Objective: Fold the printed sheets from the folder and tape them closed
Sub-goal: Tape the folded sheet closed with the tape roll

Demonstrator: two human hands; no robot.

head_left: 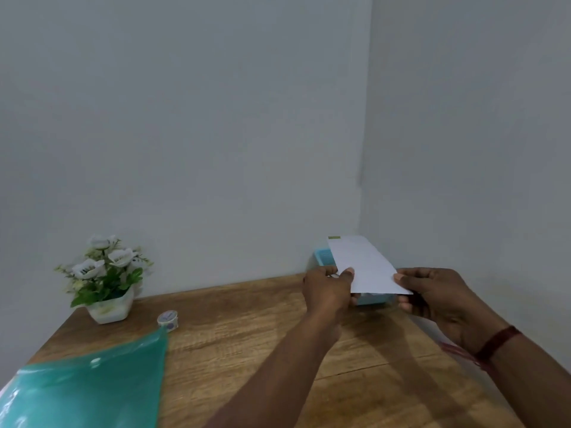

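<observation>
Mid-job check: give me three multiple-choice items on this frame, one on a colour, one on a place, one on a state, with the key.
1. The folder is:
A) green
B) red
C) black

2. On the table, the tape roll stands:
A) at the right end
B) beside the plant
C) dead centre

3. The sheet is:
A) flat on the table
B) inside the folder
C) folded and held in the air

Key:
1. A, it is see-through green plastic at the near left.
2. B, it stands just right of the white pot.
3. C, the left hand and right hand pinch its ends over the tray.
</observation>
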